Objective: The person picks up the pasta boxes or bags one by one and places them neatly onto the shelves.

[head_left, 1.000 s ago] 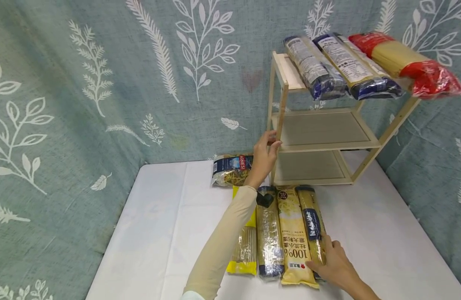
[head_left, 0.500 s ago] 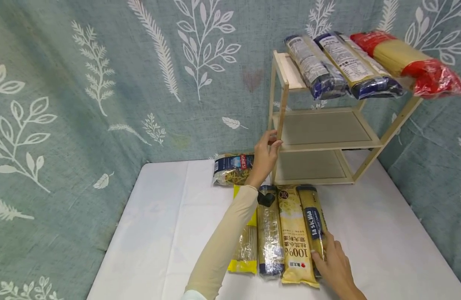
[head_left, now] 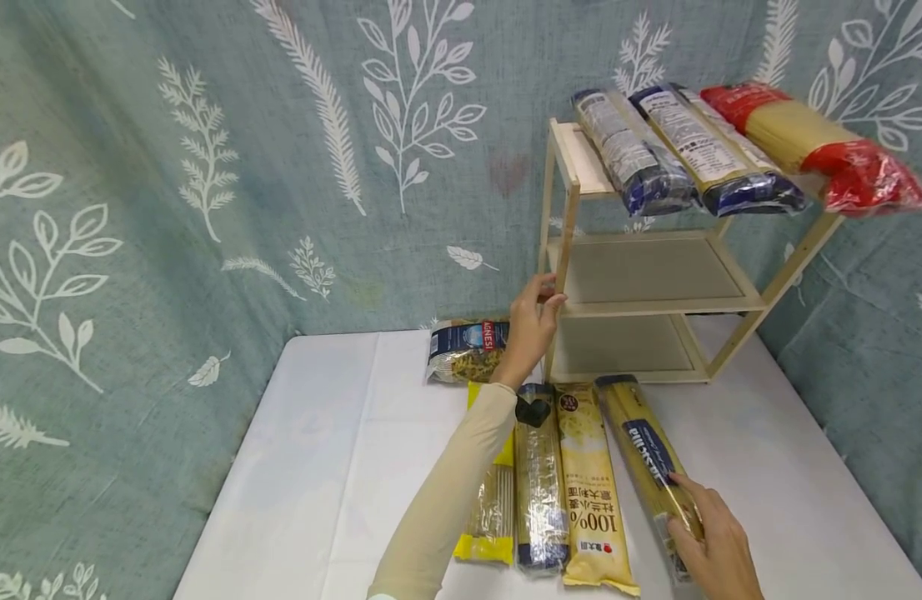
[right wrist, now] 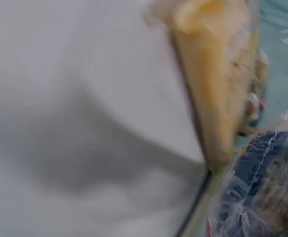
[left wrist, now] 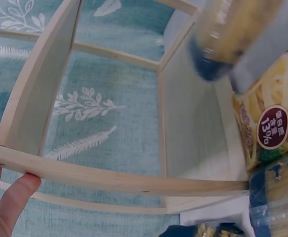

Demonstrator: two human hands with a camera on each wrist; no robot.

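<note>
A wooden three-tier shelf (head_left: 656, 304) stands at the back right of the white table (head_left: 333, 467). My left hand (head_left: 545, 293) grips its front left post (left wrist: 109, 177), with the thumb (left wrist: 13, 197) under the wood. My right hand (head_left: 688, 510) holds the near end of a long yellow spaghetti pack with a blue label (head_left: 647, 450), angled away from the row beside it. In the right wrist view that pack (right wrist: 218, 74) is a blur above the table. The same pack (left wrist: 232, 34) shows blurred in the left wrist view.
Three long pasta packs lie side by side: a yellow-ended one (head_left: 493, 500), a dark blue one (head_left: 539, 475) and a yellow "100%" one (head_left: 590, 487). A bag of short pasta (head_left: 468, 350) lies behind them. Two blue packs (head_left: 633, 154) and a red one (head_left: 814, 142) rest on the top tier. A leaf-print cloth (head_left: 206, 167) hangs behind.
My right hand has pulled the blue-label spaghetti pack out of the row, its near end swinging right and toward me. My left hand has stayed on the shelf post.
</note>
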